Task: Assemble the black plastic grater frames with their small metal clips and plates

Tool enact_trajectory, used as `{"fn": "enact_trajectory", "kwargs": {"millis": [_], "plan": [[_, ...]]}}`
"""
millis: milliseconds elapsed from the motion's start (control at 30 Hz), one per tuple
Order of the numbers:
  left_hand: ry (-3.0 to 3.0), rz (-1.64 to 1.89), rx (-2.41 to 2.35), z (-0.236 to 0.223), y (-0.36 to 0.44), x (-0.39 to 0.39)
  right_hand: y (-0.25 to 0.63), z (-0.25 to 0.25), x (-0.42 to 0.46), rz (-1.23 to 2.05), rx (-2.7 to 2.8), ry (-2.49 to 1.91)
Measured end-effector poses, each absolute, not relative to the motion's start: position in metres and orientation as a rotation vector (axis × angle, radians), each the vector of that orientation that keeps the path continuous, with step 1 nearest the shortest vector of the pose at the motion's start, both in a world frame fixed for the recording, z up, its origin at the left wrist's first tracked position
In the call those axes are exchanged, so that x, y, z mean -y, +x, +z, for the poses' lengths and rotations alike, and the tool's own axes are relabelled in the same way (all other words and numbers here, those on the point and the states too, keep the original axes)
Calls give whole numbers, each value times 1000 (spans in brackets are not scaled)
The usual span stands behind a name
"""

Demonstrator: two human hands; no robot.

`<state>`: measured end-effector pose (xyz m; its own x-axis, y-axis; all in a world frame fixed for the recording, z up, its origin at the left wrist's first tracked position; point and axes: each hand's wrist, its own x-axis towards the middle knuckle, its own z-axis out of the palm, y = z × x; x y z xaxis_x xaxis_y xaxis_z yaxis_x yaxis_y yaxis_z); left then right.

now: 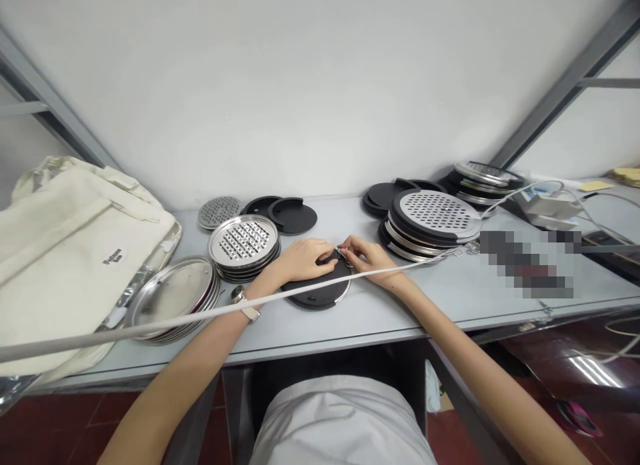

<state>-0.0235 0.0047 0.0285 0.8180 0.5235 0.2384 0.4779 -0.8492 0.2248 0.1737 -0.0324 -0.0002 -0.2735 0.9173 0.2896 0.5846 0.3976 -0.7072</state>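
Note:
A black round disc point(313, 293) with a silvery rim showing at its right lies flat on the table in front of me. Over its upper part rests my left hand point(307, 260), fingers bent at the far edge and thumb across the top, holding it. My right hand point(370, 257) is closed in a pinch at the disc's upper right edge. Between its fingertips is a small shiny metal piece point(341, 251), partly covered, its exact kind too small to tell.
Stacked round grater plates point(245, 242) and plain metal discs point(173, 295) stand left; black-rimmed graters point(433, 215) are stacked right. Black holders point(295, 215) lie behind. A cream cloth bag point(75, 245) covers the left end. A pale cord point(210, 312) crosses in front of my arms.

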Motion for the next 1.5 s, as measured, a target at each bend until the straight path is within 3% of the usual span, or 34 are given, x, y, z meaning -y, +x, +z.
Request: {"fn": "enact_trajectory", "kwargs": {"millis": [700,1500], "plan": [[2758,506,-1051,20,-15,-7,167,-14,15,512,1885,-1298],[2789,491,-1056,22,-15,-5,168,-16,0,779,1798,-1192]]}}
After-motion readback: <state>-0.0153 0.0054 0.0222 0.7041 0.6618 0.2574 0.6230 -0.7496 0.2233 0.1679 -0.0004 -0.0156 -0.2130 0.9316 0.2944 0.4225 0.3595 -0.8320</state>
